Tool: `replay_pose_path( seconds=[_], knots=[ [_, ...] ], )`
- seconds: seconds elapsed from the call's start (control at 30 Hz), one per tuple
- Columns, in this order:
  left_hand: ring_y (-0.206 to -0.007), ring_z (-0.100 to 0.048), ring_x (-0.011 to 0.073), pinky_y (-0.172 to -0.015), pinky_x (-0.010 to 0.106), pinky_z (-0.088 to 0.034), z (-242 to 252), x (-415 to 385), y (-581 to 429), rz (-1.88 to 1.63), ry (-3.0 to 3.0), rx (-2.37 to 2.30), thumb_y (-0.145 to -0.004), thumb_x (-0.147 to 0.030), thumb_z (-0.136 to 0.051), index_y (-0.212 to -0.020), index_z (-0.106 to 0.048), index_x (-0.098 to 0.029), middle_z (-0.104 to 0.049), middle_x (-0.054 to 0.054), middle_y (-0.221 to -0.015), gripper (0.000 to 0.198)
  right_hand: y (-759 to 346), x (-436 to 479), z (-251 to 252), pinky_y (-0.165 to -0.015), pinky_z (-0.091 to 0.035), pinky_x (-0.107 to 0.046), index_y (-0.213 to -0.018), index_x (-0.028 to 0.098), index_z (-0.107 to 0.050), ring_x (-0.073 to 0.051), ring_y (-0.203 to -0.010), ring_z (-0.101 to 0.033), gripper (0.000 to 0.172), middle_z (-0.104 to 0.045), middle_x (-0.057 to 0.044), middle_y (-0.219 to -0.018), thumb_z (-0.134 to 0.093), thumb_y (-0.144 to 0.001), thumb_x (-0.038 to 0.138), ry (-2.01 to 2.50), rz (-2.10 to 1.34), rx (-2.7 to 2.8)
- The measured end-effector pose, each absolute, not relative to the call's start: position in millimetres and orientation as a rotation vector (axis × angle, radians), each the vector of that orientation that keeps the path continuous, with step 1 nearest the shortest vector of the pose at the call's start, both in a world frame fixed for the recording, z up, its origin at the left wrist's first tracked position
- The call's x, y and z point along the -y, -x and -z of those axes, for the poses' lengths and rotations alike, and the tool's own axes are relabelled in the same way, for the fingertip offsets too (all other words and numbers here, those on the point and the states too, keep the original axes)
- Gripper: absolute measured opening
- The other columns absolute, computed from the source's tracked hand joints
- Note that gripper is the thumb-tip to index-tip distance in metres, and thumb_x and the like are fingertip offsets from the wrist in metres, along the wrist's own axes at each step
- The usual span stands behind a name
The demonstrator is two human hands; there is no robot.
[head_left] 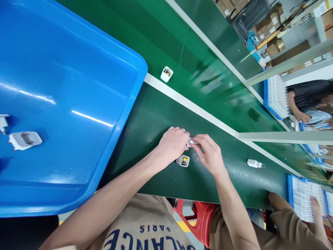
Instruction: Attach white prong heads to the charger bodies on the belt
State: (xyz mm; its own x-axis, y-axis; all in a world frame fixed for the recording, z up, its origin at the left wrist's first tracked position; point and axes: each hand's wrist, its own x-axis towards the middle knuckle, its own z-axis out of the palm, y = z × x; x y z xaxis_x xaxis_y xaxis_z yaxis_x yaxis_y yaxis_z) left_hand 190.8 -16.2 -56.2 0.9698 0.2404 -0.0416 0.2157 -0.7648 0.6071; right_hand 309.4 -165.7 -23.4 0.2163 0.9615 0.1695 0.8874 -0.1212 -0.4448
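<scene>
Both left hand (pixel 174 143) and right hand (pixel 210 153) pinch a small white part (pixel 190 141), seemingly for steadiness, an open-ended white casing (pixel 180 160) handy beside the left.

Both hands (pixel 173 141) (pixel 211 156) — white piece (pixel 191 141) (between)

You occupy a factory workshop, electronics-assembly type, as shown by: long green desk (pixel 148 111) with pale rail (pixel 187 100), open white charger casing (pixel 183 160) with parts inside, large blue tub (pixel 78 83), blue-edged trays (pixel 277 93) of rowed white pieces, co-workers (pixel 303 93) along the line, cardboard boxes (pixel 272 49).
</scene>
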Motion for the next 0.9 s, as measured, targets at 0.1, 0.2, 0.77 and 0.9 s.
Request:
replay_pose_path(
  seconds=[0.1,0.2,0.77,0.9],
  knots=[
    [-0.096,-0.065,0.0265,-0.084,0.037,-0.044,57,17,-191,-0.056,-2.481,-0.316,-0.092,-0.026,-0.074,-0.095,-0.067,-0.014,-0.070,0.007,-0.098,0.014,-309,165,24,-0.084,-0.058,-0.038,-0.116,0.025,-0.063,-0.023,-0.095,-0.066,0.013,-0.066,-0.009,-0.109,-0.055,-0.107,0.024,2.027,-0.216,1.700],
    [-0.097,-0.065,0.0263,-0.085,0.037,-0.044,57,17,-192,-0.038,-2.499,-0.316,-0.093,-0.025,-0.072,-0.095,-0.067,-0.014,-0.070,0.008,-0.097,0.012,-309,162,24,-0.083,-0.057,-0.037,-0.116,0.024,-0.062,-0.022,-0.094,-0.065,0.013,-0.065,-0.009,-0.108,-0.053,-0.107,0.023,2.004,-0.252,1.723],
    [-0.105,-0.064,0.0295,-0.089,0.037,-0.045,13,19,-176,0.075,-2.629,-0.351,-0.092,-0.030,-0.073,-0.109,-0.066,-0.010,-0.068,0.013,-0.108,0.027,-298,159,55,-0.077,-0.050,-0.035,-0.103,0.018,-0.058,-0.024,-0.089,-0.060,0.018,-0.064,-0.010,-0.098,-0.042,-0.109,0.022,2.127,0.100,1.850],
    [-0.113,-0.061,0.0308,-0.095,0.039,-0.046,-28,-5,-101,-0.215,-2.744,-0.568,-0.095,-0.045,-0.069,-0.143,-0.048,-0.011,-0.064,0.015,-0.124,0.062,-326,197,36,-0.073,-0.050,-0.038,-0.106,0.018,-0.062,-0.027,-0.089,-0.063,0.039,-0.066,-0.013,-0.097,-0.031,-0.111,0.042,2.318,0.156,1.753]
  ],
)
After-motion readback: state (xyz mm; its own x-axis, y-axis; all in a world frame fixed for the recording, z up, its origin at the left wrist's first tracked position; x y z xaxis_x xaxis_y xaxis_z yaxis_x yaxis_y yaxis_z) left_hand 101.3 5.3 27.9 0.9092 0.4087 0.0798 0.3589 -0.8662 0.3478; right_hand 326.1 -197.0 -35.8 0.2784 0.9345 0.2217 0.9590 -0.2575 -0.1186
